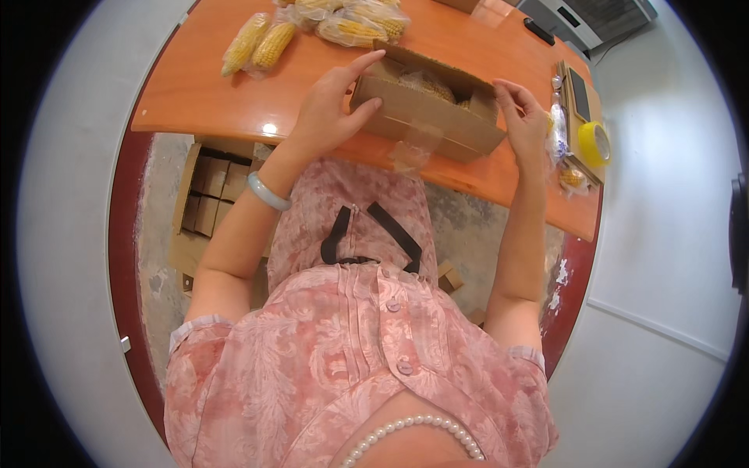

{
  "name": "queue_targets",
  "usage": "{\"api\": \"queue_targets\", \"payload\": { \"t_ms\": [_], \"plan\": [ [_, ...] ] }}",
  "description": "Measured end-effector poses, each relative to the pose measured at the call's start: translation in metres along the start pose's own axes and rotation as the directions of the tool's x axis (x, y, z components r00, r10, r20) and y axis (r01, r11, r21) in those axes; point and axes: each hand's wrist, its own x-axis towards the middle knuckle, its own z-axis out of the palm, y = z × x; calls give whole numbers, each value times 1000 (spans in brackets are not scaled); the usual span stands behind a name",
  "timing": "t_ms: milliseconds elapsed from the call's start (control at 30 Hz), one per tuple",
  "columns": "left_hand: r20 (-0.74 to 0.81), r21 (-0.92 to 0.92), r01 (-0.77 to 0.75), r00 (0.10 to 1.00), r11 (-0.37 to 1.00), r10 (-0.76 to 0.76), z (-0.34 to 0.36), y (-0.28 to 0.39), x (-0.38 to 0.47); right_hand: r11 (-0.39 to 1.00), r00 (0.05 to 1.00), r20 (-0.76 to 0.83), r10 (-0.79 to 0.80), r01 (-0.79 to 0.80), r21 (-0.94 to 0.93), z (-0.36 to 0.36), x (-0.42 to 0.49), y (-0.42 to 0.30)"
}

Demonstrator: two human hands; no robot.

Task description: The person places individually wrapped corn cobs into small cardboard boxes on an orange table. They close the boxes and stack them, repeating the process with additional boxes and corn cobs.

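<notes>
A small cardboard box [430, 126] stands at the near edge of the orange table [193, 99], its top open. Inside it lie corn cobs [430, 86] in clear plastic. At the box's left end is my left hand [336, 105], thumb and fingers spread on either side of the corner. My right hand [522, 111] pinches the upper right corner of the box between thumb and fingertips. Clear tape [418, 143] hangs from the near side of the box. More plastic-wrapped corn cobs [357, 26] lie at the back of the table, with two cobs [257, 47] left of them.
To the right are a roll of yellow tape [594, 143], a dark phone-like object [579, 93] on flat cardboard, and wrapped corn [573, 178]. A black object [538, 31] lies farther back. On the floor at left stands a large carton [181, 240] holding smaller boxes.
</notes>
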Motion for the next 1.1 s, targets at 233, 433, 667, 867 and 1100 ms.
{"api": "queue_targets", "payload": {
  "t_ms": [233,433,667,867,1100],
  "plan": [
    [-109,269,-8,993,963,39,12,14,2,844,918,173,-357,396,-362,2,-31,-7],
    [75,415,-288,956,863,283,32,11,44,783,934,171,-315,357,-509,8,-39,-12],
    [261,626,-224,963,747,70,68,-3,54,603,887,248,-389,448,-660,33,-88,-28],
    [260,620,-226,963,751,75,66,-1,53,487,861,254,-440,466,-738,54,-93,-14],
    [272,575,-223,960,788,73,64,-5,55,686,778,237,-581,625,-372,67,-86,-31]
  ]
}}
